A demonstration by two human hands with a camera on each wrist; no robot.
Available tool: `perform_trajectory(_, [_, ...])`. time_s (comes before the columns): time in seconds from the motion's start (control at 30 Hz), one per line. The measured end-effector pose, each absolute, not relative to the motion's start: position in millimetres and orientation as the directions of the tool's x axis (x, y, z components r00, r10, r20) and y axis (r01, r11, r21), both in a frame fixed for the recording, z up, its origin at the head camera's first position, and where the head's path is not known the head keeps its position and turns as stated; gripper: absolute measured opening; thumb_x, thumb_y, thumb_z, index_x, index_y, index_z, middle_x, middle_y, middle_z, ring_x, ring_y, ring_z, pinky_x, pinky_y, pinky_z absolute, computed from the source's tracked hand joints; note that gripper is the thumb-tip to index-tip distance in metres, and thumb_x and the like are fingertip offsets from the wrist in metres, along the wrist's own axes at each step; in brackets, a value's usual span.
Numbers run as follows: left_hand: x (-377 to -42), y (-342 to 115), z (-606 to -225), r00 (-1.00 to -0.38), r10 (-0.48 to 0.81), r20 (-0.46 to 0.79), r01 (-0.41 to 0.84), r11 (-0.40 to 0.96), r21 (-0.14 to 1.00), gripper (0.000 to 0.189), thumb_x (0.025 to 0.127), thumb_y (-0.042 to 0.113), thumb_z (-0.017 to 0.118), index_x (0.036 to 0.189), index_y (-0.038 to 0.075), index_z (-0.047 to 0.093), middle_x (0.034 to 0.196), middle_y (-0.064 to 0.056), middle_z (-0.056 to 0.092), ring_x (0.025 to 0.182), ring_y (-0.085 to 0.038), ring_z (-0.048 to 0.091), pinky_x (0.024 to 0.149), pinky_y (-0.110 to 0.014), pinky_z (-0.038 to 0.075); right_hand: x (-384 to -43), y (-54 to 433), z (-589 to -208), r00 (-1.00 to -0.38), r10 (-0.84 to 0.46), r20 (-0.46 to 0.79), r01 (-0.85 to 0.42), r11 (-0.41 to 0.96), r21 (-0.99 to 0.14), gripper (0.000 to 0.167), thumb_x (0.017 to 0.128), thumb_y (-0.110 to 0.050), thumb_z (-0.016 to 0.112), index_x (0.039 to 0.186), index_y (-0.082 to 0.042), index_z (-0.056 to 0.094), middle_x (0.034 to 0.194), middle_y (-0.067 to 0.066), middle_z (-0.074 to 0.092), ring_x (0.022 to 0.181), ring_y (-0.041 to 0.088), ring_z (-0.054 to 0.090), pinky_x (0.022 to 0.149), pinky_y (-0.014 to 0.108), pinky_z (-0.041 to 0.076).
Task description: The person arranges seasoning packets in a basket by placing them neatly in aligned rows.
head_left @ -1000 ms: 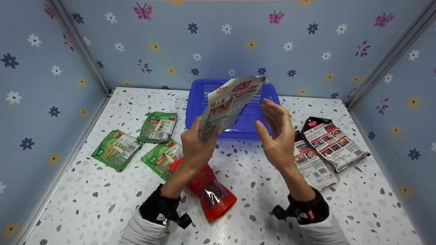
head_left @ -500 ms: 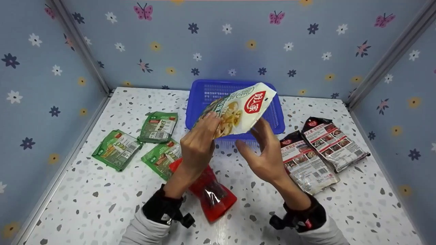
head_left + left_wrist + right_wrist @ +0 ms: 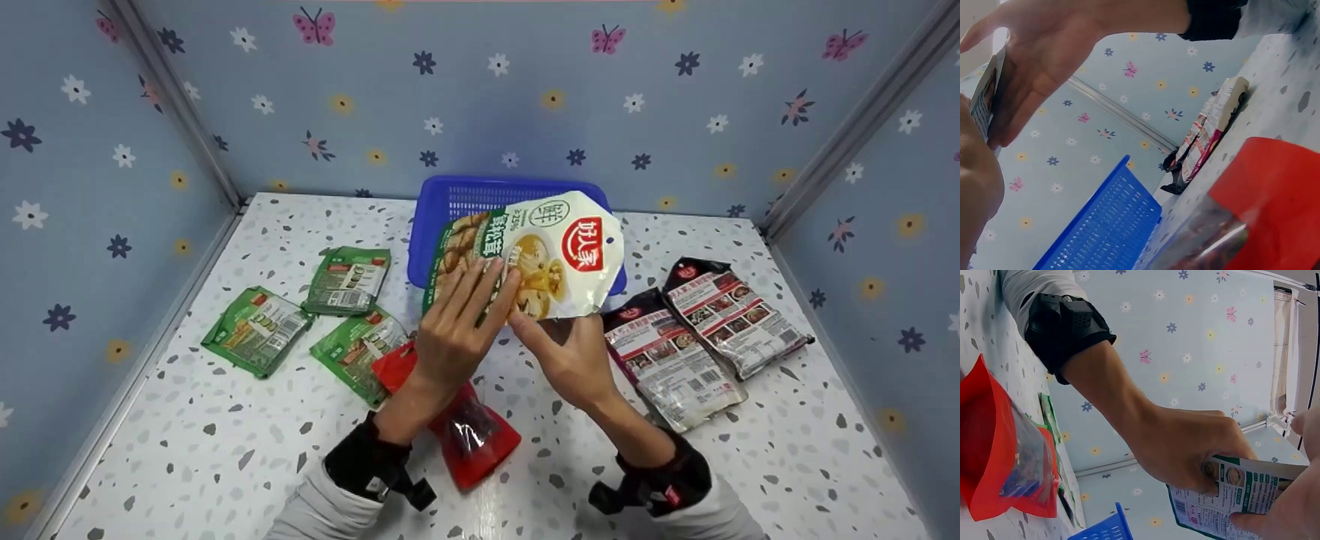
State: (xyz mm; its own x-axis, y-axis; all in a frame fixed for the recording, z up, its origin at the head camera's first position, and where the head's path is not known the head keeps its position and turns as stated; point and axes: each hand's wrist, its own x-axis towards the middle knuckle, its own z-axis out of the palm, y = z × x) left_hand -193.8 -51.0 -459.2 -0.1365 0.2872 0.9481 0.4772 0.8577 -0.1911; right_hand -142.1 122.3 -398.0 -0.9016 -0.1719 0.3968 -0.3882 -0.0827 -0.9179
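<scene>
A white and green seasoning packet (image 3: 556,244) hangs tilted above the blue basket, its printed front facing the head camera. My left hand (image 3: 457,326) pinches its left part, the long fingers lying across the front and the thumb on the back, as the right wrist view shows. My right hand (image 3: 571,360) is at the lower edge; its straight fingers rest against the back and are mostly hidden in the head view. In the left wrist view, the right thumb stands apart from the packet (image 3: 988,95). Below my left forearm lies a red pouch (image 3: 480,439) with a clear window.
A blue basket (image 3: 426,225) stands against the flowered back wall. Several green packets (image 3: 259,330) lie on the left of the speckled table (image 3: 225,465). Two dark-topped packets (image 3: 739,315) overlap on the right. Side walls (image 3: 60,247) close in the table.
The packet has turned from its text-covered back to its front and tilted flatter. My right hand has come in from the right, its fingers now behind the packet.
</scene>
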Motion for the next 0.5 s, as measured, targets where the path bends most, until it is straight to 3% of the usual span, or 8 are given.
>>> perform_trajectory(0.23, [-191.2,-41.6,-468.0,-0.175,0.304,0.936,0.477,0.858,-0.190,0.033,0.111,0.011,0.071,0.144,0.014,0.078,0.144,-0.012,0.080,0.131,-0.034,0.079,0.112,-0.051,0.064,-142.1,121.4,-399.0,-0.929,-0.088,0.358,-0.350,-0.100,-0.931,0.065,0.108,-0.005,0.063,0.168,0.001,0.036,0.160,0.025,0.057,0.146,0.031,0.066,0.118,0.036,0.061])
perform_trajectory(0.5, [-186.8,-34.6,-471.8,-0.184,0.324,0.928,0.481,0.853,-0.203,0.037,0.111,0.007,0.070,0.147,0.012,0.075,0.148,-0.013,0.078,0.136,-0.034,0.077,0.115,-0.053,0.063,-145.6,117.8,-401.6,-0.951,-0.053,0.305,-0.266,-0.365,-0.892,0.057,0.116,-0.008,0.044,0.171,-0.006,0.028,0.165,0.022,0.050,0.148,0.027,0.063,0.121,0.043,0.059])
